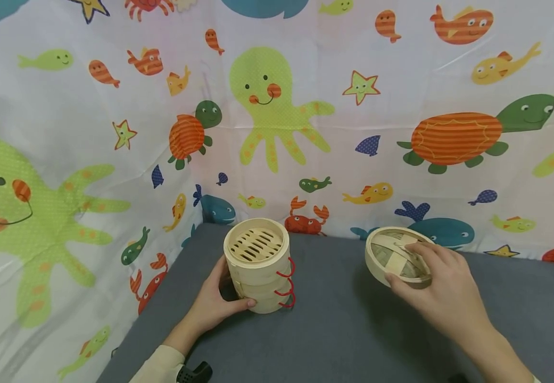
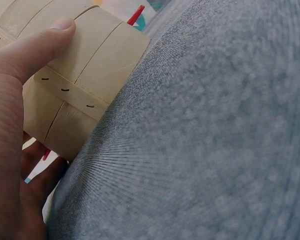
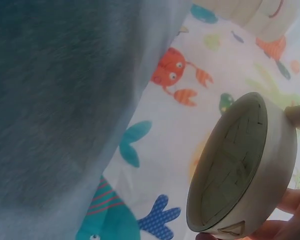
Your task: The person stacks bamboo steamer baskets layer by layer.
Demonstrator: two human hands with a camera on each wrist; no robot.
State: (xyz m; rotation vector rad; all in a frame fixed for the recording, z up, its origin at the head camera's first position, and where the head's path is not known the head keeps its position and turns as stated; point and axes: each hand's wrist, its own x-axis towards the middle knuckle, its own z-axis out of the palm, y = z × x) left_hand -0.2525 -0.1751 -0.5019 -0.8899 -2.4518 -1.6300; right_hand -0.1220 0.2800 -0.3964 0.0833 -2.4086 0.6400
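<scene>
A bamboo steamer (image 1: pixel 257 271) of stacked round tiers stands upright on the grey table, its slatted inside showing from above and red loops on its right side. My left hand (image 1: pixel 219 295) grips it low on the left, the thumb across the front and the other fingers behind. In the left wrist view the thumb presses the steamer's wall (image 2: pixel 97 52). Over the table to the right, my right hand (image 1: pixel 444 287) holds the woven steamer lid (image 1: pixel 396 255) by its edge, tilted. The right wrist view shows the lid's hollow underside (image 3: pixel 232 160).
The grey tabletop (image 1: pixel 324 324) runs beneath both hands. Behind it and along the left hangs a white cloth (image 1: pixel 315 154) printed with sea animals. A dark strap (image 1: pixel 194 372) sits on the left wrist, below the sleeve.
</scene>
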